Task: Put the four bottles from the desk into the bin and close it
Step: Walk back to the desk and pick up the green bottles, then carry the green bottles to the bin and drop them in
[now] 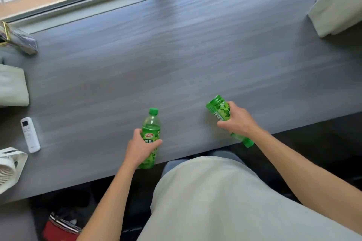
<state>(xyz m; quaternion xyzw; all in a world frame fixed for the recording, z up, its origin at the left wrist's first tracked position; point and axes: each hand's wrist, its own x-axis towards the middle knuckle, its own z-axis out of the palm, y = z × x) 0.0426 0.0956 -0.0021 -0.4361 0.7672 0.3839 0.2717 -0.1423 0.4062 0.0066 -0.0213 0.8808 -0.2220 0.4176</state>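
Counter: we see the grey wood-grain counter [195,49], matte.
Left hand [141,147]: wrapped round the left bottle [150,129], glossy green plastic, cap toward the window.
Right hand [238,121]: clasping the right bottle [219,108], lifted at the near edge, cap toward us.

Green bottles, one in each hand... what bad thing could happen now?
1. The right hand holds its green bottle tipped with the cap toward the person, past the desk edge; if the grip loosens, it may drop to the floor.
2. The left hand clasps the other green bottle around its label; it could slip.
3. No bin is surely in view, so turning with both hands full might bump the white remote.
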